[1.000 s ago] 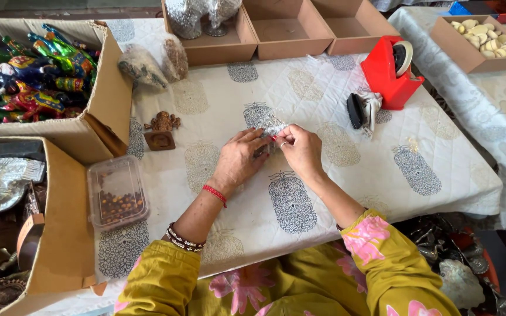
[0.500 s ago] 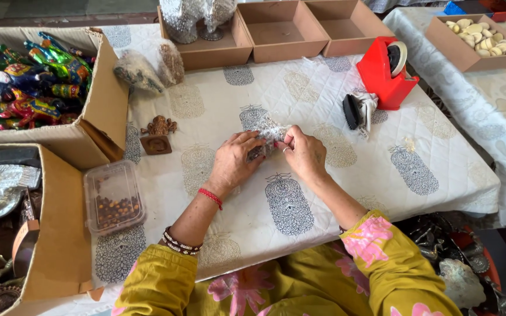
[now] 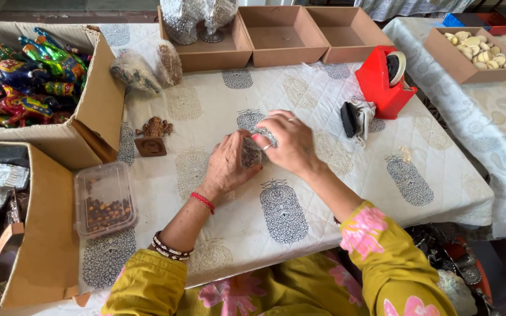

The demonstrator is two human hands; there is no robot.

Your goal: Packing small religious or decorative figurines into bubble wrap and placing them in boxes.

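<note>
Hands at table middle, left hand (image 3: 229, 165) and right hand (image 3: 285, 142) both pinching small clear-wrapped packet (image 3: 252, 153), bare printed tablecloth (image 3: 323, 193) around, red tape dispenser (image 3: 386, 82) well apart.

Soft, even daylight fills the scene, shadows faint under the hands, focus sharp throughout, with slight wide-angle bending toward the edges.

Mustard-yellow sleeves with pink flower prints cover both arms to mid-forearm. The left hand (image 3: 226, 167) has a red thread band at the wrist and dark beaded bangles lower down. The right hand (image 3: 288, 143) wears what looks like a thin finger ring.
</note>
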